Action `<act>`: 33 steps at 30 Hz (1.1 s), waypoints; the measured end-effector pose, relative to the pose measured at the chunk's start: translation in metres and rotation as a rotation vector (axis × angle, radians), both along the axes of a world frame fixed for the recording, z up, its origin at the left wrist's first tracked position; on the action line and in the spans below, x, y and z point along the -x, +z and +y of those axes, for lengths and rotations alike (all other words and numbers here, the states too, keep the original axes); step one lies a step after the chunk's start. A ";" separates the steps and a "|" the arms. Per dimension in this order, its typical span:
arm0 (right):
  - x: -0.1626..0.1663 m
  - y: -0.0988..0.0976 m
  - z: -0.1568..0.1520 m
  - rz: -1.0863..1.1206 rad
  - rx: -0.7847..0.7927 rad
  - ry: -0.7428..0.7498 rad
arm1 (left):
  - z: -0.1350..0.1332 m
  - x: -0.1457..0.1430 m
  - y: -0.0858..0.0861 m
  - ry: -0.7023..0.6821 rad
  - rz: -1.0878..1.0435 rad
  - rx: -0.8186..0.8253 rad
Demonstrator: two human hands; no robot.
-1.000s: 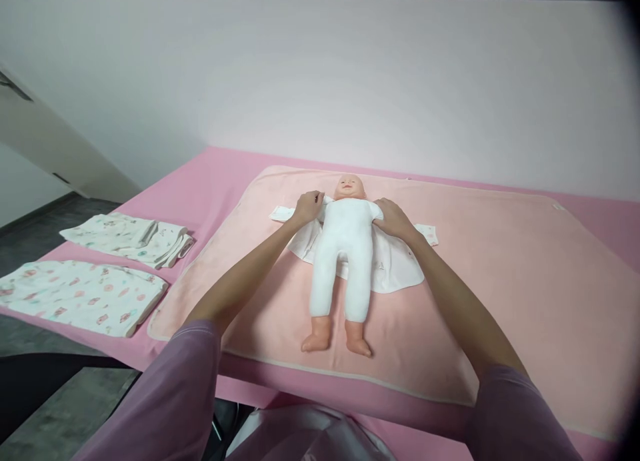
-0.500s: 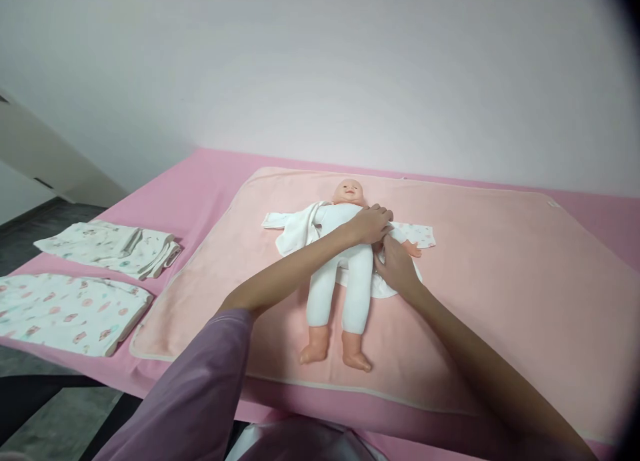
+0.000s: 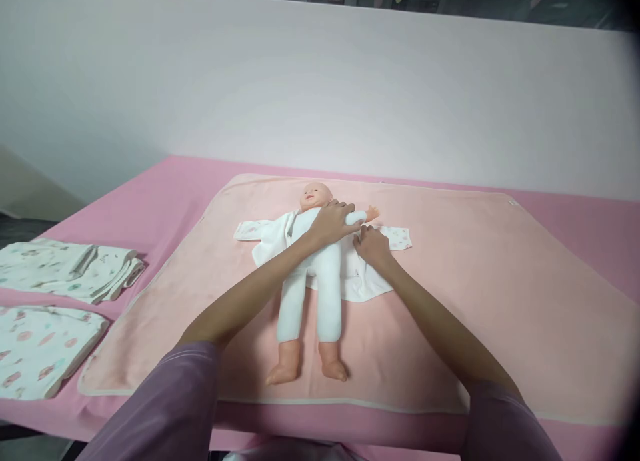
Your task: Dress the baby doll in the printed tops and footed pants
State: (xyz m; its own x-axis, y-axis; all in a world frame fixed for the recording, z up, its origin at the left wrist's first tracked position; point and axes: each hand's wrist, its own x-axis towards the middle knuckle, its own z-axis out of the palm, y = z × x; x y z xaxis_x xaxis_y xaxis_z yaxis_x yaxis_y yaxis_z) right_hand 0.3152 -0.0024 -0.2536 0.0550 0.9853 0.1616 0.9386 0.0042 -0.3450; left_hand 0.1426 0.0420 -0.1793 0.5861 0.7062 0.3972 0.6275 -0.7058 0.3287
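Note:
A baby doll [image 3: 327, 274] in a white bodysuit lies on its back, feet toward me. Under it an infant shirt [image 3: 360, 284] is spread, its printed sleeves stretched out to either side. My left hand [image 3: 333, 222] lies across the doll's chest and shoulder, closed around the upper part of its arm on the right side. That forearm and hand point out past my fingers, above the sleeve. My right hand [image 3: 374, 246] is closed on the shirt near the base of the right sleeve; the pinched cloth is mostly hidden by the fingers.
A peach blanket [image 3: 475, 301] with a pale border lies beneath the doll on a pink-covered table [image 3: 175, 187]. Two folded printed cloths, one at the back [image 3: 65, 267] and one in front [image 3: 45, 347], lie at the left edge. A white partition [image 3: 320, 94] stands behind.
The doll's right-side arm has come up from over the sleeve to above it. My right hand has moved up toward the sleeve. The camera view has shifted.

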 end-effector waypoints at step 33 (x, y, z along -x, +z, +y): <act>-0.034 0.010 -0.097 -0.028 -0.275 0.005 | -0.070 0.193 -0.046 0.587 -0.097 0.054</act>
State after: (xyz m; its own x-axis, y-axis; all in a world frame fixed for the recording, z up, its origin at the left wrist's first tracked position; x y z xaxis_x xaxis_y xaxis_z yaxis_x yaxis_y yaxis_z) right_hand 0.3490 -0.0997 -0.2437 0.0421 0.9046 0.4243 0.9476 0.0985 -0.3040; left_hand -0.0504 -0.0278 -0.2253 0.0548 0.9219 0.3836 0.8730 -0.2307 0.4298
